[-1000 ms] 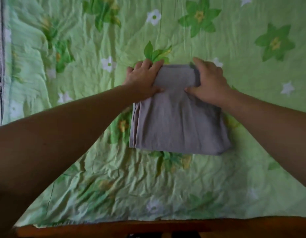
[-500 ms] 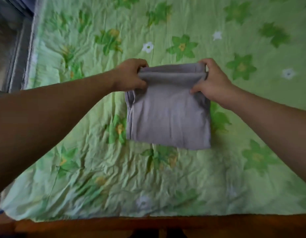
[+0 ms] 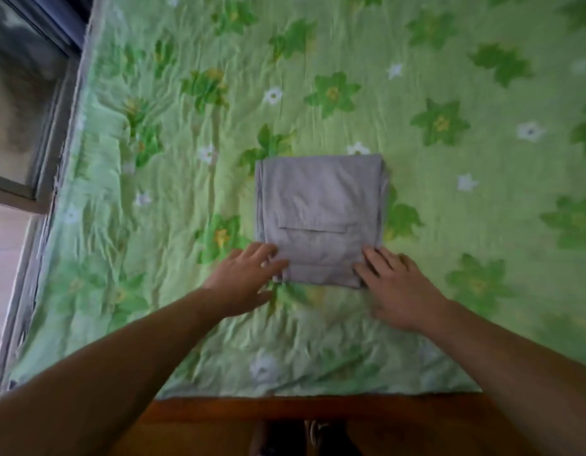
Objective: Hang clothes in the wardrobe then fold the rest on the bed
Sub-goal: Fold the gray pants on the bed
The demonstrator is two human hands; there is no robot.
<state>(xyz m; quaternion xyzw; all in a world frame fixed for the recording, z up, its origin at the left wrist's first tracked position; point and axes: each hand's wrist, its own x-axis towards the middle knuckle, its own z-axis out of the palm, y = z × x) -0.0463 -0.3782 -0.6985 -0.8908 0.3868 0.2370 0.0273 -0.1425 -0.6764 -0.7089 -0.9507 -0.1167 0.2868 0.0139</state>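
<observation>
A grey garment (image 3: 321, 209) lies folded into a neat rectangle on the bed, a pocket flap showing on its top face. My left hand (image 3: 244, 281) rests flat at its near left corner, fingers straight and touching the cloth edge. At the near right corner my right hand (image 3: 395, 284) lies flat too, its fingertips on the folded edge. Neither hand grips the cloth.
The bed is covered by a wrinkled green sheet (image 3: 186, 159) printed with flowers. A wooden bed frame edge (image 3: 285, 409) runs along the near side. A window (image 3: 22, 93) stands at the left beside the bed.
Both hands carried the garment's far edge toward me, folding it in half, then released it. They now lie flat at the near corners. The view has tilted down.
</observation>
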